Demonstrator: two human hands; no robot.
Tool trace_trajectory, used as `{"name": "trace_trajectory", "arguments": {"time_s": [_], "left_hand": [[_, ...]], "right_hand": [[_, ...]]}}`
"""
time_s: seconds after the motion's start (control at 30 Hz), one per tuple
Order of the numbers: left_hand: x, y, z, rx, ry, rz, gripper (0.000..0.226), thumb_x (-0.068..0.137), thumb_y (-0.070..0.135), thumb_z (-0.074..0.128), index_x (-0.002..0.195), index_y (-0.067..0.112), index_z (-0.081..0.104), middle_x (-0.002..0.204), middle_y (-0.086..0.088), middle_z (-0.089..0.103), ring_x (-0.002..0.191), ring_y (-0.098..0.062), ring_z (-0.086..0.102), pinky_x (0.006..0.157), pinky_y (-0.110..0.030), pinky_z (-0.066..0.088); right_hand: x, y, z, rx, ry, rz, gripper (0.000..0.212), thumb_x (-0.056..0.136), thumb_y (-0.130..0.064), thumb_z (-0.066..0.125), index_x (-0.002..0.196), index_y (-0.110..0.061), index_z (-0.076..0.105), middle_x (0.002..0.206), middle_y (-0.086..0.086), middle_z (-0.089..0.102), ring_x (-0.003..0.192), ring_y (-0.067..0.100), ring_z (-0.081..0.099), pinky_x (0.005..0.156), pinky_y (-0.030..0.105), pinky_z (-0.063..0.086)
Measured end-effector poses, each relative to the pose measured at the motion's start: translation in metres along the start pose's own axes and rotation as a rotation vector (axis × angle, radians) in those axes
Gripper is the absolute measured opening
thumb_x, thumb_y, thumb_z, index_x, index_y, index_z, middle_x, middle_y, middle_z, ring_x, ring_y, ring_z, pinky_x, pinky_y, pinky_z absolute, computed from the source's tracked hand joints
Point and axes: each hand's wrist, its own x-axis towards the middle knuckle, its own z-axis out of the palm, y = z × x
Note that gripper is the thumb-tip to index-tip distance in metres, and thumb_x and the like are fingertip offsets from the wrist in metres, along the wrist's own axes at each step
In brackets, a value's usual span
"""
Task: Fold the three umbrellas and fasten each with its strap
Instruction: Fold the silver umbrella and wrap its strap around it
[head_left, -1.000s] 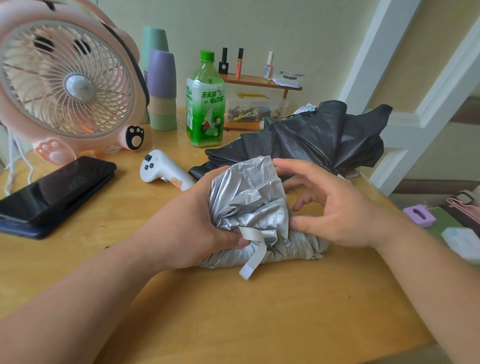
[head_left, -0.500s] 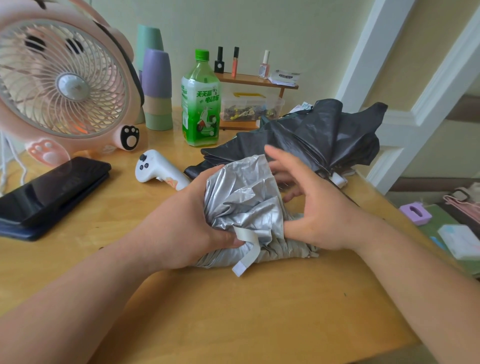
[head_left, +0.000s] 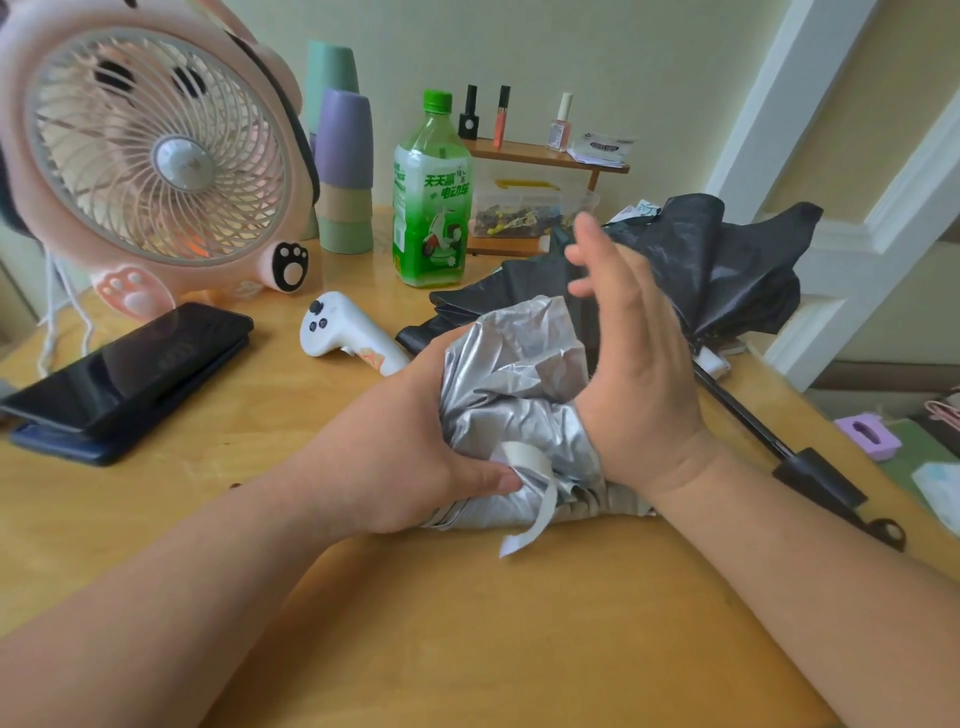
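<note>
Wooden table (head_left: 467, 639): pink fan (head_left: 156, 161); dark phone (head_left: 130, 361) before it; white controller (head_left: 345, 332); green bottle (head_left: 430, 208) (cap on) beside stacked cups (head_left: 344, 171); small shelf (head_left: 524, 154) carrying polish bottles (head_left: 560, 122).

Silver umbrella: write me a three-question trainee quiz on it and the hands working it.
1. True or false: the white strap is fastened round the silver umbrella.
2. Which hand grips the silver umbrella? A left; B right; C neither.
3. Fill in: the umbrella lying behind the silver one is ____.

Key:
1. False; it hangs loose.
2. A; the left hand grips it, while the right hand is open.
3. Black; that is the black umbrella.
</note>
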Motion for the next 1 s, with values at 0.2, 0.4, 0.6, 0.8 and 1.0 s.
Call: {"name": "trace_trajectory", "arguments": {"time_s": [0.2,0.4,0.6,0.8,1.0], "left_hand": [[0.000,0.001,0.001,-0.004,-0.004,-0.012,0.105,0.063,0.045,0.092,0.145,0.058,0.029,0.119,0.039,0.061,0.113,0.013,0.057,0.101,-0.025,0.048],[-0.002,0.002,0.001,-0.003,0.004,-0.012,0.102,0.064,0.043,0.092,0.144,0.057,0.030,0.120,0.039,0.061,0.114,0.012,0.057,0.102,-0.027,0.048],[-0.002,0.000,0.001,0.035,0.023,-0.018,0.100,0.063,0.047,0.092,0.142,0.059,0.031,0.118,0.040,0.060,0.113,0.014,0.055,0.097,-0.019,0.044],[-0.002,0.000,0.001,0.036,0.025,-0.026,0.095,0.066,0.048,0.089,0.142,0.058,0.033,0.118,0.041,0.060,0.114,0.013,0.056,0.096,-0.017,0.043],[-0.003,0.001,0.001,0.013,0.016,-0.048,0.087,0.076,0.045,0.084,0.144,0.057,0.032,0.120,0.036,0.061,0.114,0.011,0.056,0.099,-0.022,0.044]], "right_hand": [[-0.008,0.004,-0.007,0.149,-0.055,0.203,0.111,0.074,-0.020,0.094,0.156,-0.026,0.020,0.129,0.004,0.057,0.100,0.021,0.064,0.087,0.049,0.053],[0.003,0.011,-0.013,0.256,-0.093,0.203,0.085,0.079,-0.039,0.088,0.150,-0.022,0.044,0.107,-0.007,0.064,0.072,0.022,0.064,0.068,0.048,0.056],[0.004,0.031,-0.022,0.421,-0.089,0.242,0.076,0.066,-0.052,0.091,0.131,-0.028,0.059,0.093,-0.001,0.068,0.059,0.021,0.064,0.056,0.030,0.053],[-0.005,0.039,-0.032,0.435,-0.090,0.300,0.071,0.067,-0.039,0.094,0.129,-0.024,0.061,0.092,0.000,0.069,0.058,0.017,0.066,0.057,0.019,0.051],[-0.008,0.048,-0.050,0.872,-0.382,0.603,0.085,0.074,-0.042,0.088,0.147,-0.019,0.049,0.111,0.008,0.073,0.094,0.027,0.072,0.083,0.039,0.059]]}}
